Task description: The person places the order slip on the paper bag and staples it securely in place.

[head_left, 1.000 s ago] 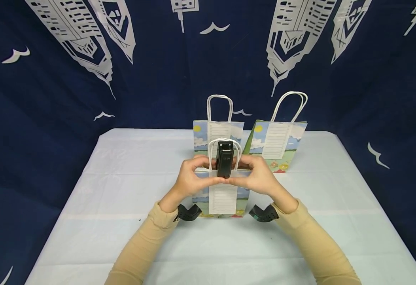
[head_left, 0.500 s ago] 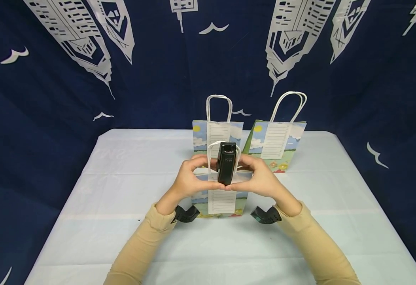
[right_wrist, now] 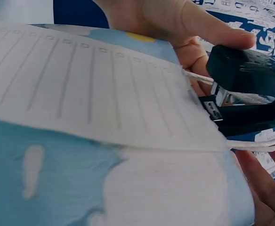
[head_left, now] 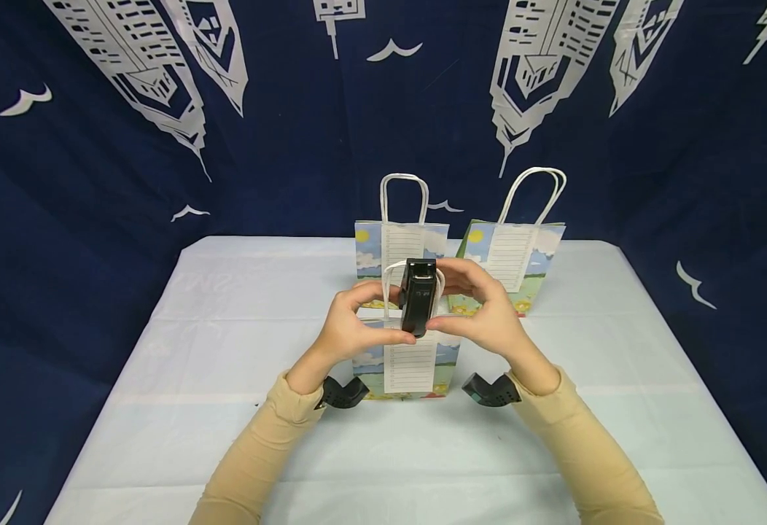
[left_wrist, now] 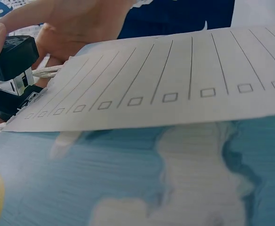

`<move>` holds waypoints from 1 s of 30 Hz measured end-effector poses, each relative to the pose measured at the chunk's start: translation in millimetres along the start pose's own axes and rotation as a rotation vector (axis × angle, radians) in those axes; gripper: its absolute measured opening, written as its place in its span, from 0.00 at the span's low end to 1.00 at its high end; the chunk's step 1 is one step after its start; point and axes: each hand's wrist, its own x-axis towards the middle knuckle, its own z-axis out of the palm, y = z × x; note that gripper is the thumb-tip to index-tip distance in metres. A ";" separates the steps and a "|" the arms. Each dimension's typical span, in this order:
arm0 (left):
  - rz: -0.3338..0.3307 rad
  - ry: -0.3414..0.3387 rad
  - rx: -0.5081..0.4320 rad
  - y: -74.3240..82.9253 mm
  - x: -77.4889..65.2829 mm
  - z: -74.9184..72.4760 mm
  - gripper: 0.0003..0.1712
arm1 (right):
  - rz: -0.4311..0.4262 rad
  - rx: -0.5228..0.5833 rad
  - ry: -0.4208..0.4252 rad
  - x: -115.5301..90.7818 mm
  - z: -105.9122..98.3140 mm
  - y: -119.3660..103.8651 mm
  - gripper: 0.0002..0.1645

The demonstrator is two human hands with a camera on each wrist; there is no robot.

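Note:
A black stapler (head_left: 418, 297) stands over the top edge of the front paper bag (head_left: 370, 364), between the bag's white rope handles (head_left: 386, 295). My left hand (head_left: 351, 321) grips it, with the thumb (right_wrist: 222, 35) on its upper arm in the right wrist view. To its right, my right hand (head_left: 488, 306) has thumb and fingers spread apart, the thumb tip close beside the stapler. Right-hand fingers (right_wrist: 264, 183) show loose below the stapler in the right wrist view. A white lined checklist sheet (head_left: 410, 364) hangs on the bag's front, its top by the stapler's mouth.
Behind stand two similar picture-printed bags, one at back centre (head_left: 367, 255) and one at back right (head_left: 541, 266), each with a lined sheet and white handles. They stand on a white-covered table (head_left: 246, 328), before a dark blue patterned cloth (head_left: 291, 146).
The stapler first tilted slightly and shifted down and right. My right hand has since moved up and right, its thumb parting from the left thumb. The bags stay in place.

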 end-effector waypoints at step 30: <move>-0.249 -0.044 0.029 -1.0 -24.8 -26.1 0.26 | -0.134 0.203 0.204 17.8 5.7 -21.4 0.24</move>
